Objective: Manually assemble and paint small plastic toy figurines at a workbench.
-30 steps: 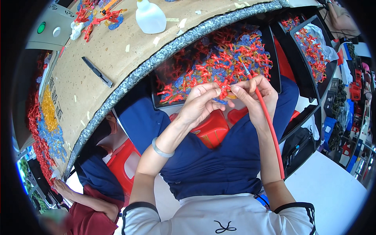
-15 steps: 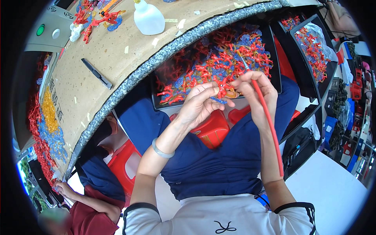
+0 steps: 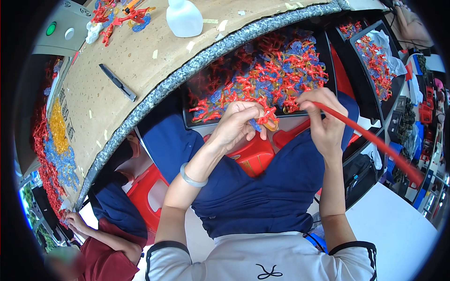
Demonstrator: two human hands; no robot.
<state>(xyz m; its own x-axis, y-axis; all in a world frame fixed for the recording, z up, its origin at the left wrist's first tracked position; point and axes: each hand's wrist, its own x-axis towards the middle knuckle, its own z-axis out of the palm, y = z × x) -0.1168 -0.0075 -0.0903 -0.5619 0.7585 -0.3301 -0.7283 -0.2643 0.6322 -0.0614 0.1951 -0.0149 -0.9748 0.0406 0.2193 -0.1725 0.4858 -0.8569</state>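
Starting from the far left, where a co-worker in a maroon top (image 3: 112, 250) has a hand at the edge of the surface (image 3: 154, 70), there's a long heap of red pieces (image 3: 48, 171) with a yellow heap (image 3: 57, 126) and a blue heap (image 3: 64, 159) just beside it. Next over, a dark box cutter (image 3: 117, 83) lies loose on the brown top, and further along stands a white bottle (image 3: 184, 19), cut off by the frame. The speckled edging (image 3: 161, 93) curves between all that and the person's lap.

On the near side of it is a black tray (image 3: 186, 117), loaded with red, blue and yellowish plastic bits, pretty jumbled. The left hand (image 3: 238, 122) blocks part of its front rim, pinching a red figure (image 3: 268, 114) at the fingertips, with blue and yellow parts hanging below it. The right hand (image 3: 326, 112) is just right of that figure, apart from it, gripping a red-handled brush (image 3: 375, 140); can't make out the bristles. Past that, a second black tray (image 3: 385, 107) has more red and blue bits plus crumpled whitish plastic (image 3: 395, 64).
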